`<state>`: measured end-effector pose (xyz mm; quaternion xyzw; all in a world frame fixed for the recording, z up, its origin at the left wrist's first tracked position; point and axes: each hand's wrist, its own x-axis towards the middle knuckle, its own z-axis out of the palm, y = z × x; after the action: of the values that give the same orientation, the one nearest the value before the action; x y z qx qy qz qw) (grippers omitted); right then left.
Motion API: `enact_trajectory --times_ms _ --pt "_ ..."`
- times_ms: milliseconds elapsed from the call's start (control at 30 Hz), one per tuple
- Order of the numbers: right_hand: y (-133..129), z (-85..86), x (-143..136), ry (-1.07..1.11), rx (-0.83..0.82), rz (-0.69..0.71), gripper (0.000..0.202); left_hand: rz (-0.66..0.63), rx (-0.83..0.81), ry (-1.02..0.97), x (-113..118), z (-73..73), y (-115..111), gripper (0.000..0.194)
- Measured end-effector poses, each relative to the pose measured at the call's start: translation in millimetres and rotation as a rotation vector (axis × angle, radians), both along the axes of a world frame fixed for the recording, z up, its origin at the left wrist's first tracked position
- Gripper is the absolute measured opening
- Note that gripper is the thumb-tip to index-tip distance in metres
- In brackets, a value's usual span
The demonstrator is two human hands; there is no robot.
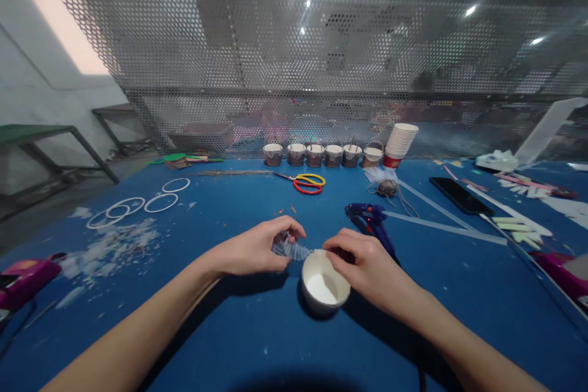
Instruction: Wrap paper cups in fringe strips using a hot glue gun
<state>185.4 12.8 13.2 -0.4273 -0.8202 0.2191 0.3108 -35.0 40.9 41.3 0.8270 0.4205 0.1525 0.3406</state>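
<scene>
Left hand (255, 249): pinched shut on the pleated strip (291, 250).
Right hand (362, 263): fingers closed on the strip's other end, at the paper cup (324, 286) rim.
Paper cup: upright on the blue bench (220, 331) (mouth open).
Glue gun (373, 222): just behind the right hand.

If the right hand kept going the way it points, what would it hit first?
Likely the pleated strip that the right hand already pinches, then the left hand just beyond; depth is unclear.
</scene>
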Motion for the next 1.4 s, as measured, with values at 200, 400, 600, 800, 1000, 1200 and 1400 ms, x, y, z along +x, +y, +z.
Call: enact_trajectory --times_ms 200,400,600,800,1000,1200,1400 --pt "-3 2.4 0 -0.007 -0.021 -0.017 0.021 0.032 0.145 -0.084 6 -9.4 1 0.013" --pt "-3 1.4 0 -0.008 -0.028 -0.011 0.021 0.110 0.054 -0.211 9 -11.6 2 0.010" --pt "-3 1.1 0 -0.011 -0.036 -0.015 0.022 0.147 -0.039 -0.197 10 -16.3 -3 0.006" --pt "-3 1.8 1 -0.012 -0.041 -0.010 0.022 0.086 -0.014 -0.195 14 -14.9 -6 0.016" --pt "-3 -0.4 2 -0.006 -0.036 -0.004 0.022 0.035 0.099 -0.198 14 -13.9 -6 0.013" --pt "-2 -0.7 3 -0.002 -0.025 0.012 0.028 0.007 0.114 -0.205 14 -15.5 -6 0.016" --pt "-3 0.8 4 -0.037 -0.005 0.021 0.028 -0.012 0.126 -0.230 13 -18.8 -7 0.018"
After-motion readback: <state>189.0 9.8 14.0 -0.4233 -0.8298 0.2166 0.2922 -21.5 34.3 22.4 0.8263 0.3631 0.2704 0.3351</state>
